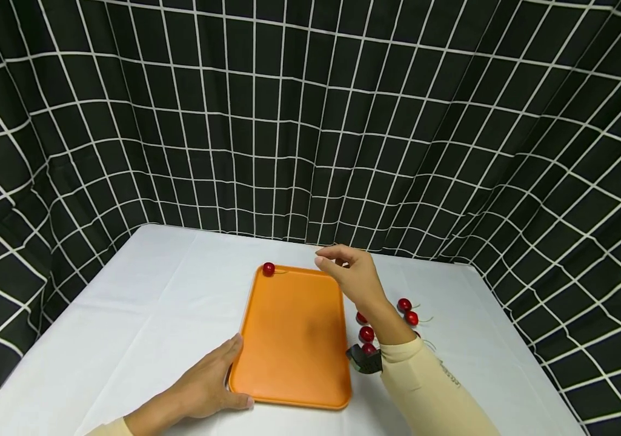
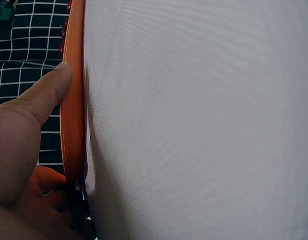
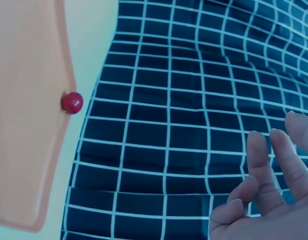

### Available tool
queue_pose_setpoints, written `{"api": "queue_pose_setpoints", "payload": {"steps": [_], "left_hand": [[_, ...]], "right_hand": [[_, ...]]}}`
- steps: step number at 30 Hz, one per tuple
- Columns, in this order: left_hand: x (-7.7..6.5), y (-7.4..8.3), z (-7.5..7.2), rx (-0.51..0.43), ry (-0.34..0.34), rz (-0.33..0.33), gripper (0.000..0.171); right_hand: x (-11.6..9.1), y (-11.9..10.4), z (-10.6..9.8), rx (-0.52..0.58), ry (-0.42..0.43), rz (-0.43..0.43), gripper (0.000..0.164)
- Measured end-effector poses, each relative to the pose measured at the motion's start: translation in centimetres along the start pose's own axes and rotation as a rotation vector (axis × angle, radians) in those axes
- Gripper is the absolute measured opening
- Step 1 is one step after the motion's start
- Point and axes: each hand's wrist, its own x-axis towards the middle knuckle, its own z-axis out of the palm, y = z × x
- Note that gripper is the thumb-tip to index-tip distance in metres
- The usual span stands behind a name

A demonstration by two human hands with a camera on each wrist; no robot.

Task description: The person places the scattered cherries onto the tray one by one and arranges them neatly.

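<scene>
An orange tray point(image 1: 291, 339) lies on the white-covered table. One red cherry point(image 1: 269, 269) sits at its far left corner, its stem pointing right; the right wrist view shows this cherry point(image 3: 72, 102) at the rim. My left hand point(image 1: 206, 375) rests against the tray's near left corner, thumb at the near edge and fingers along the left side. In the left wrist view the thumb point(image 2: 48, 90) touches the orange rim. Over the tray's far right corner, my right hand point(image 1: 351, 272) is raised with loosely bent fingers and holds nothing.
Several loose cherries with stems lie right of the tray, among them one cherry point(image 1: 366, 333) beside the tray and another cherry point(image 1: 405, 304) farther right. My right forearm partly hides some. A black curtain with white grid lines point(image 1: 288, 121) hangs behind the table point(image 1: 141, 303).
</scene>
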Motion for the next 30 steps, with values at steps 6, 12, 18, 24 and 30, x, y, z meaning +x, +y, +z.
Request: {"api": "queue_pose_setpoints", "payload": {"steps": [6,12,18,24,30], "left_hand": [[-0.1,-0.1,0.0,0.003,0.004,0.004,0.116],[-0.1,-0.1,0.1,0.003,0.003,0.016,0.117],[-0.1,-0.2,-0.1,0.007,0.002,0.032,0.117],[-0.2,-0.3,0.0,-0.004,-0.002,0.026,0.117],[-0.2,-0.3,0.1,-0.007,0.000,0.017,0.117]], "right_hand": [[-2.0,-0.7,-1.5,0.057,0.009,0.015,0.018],[-4.1,-1.1,-3.5,0.116,0.036,-0.011,0.018],[-6.1,-1.1,-5.8,0.133,0.076,-0.017,0.019],[-7.8,-0.8,-7.6,0.155,0.129,0.031,0.022],[-9.5,0.0,-10.1,0.252,0.179,0.005,0.019]]}}
